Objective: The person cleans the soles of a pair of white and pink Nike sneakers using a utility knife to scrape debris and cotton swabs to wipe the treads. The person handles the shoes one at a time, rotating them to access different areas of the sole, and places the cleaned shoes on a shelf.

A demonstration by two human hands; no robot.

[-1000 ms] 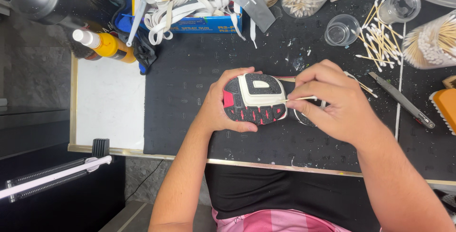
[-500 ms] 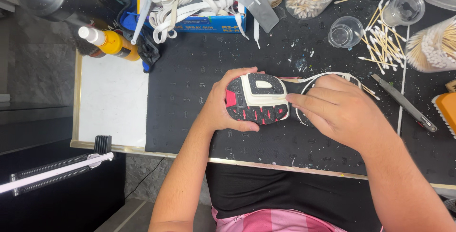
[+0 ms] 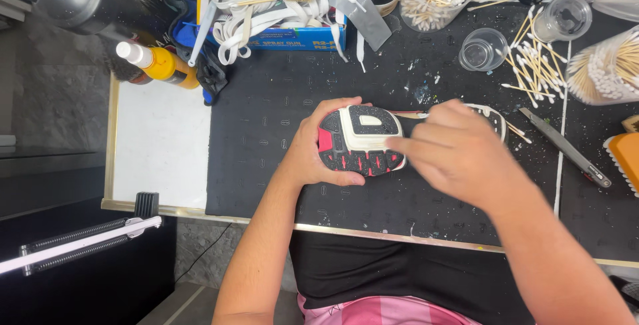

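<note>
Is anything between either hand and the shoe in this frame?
Nothing visible. The left hand grips the heel end of the upturned shoe directly, and the right hand lies over its front half, fingers on the sole. The cotton swabs and the small clear cup lie apart on the black mat.

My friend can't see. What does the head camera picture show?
A person's left hand holds a sneaker with a black, white and pink sole sole-up over a black work mat, while the right hand touches the sole. Loose cotton swabs and a yellow spray bottle lie nearby.
</note>
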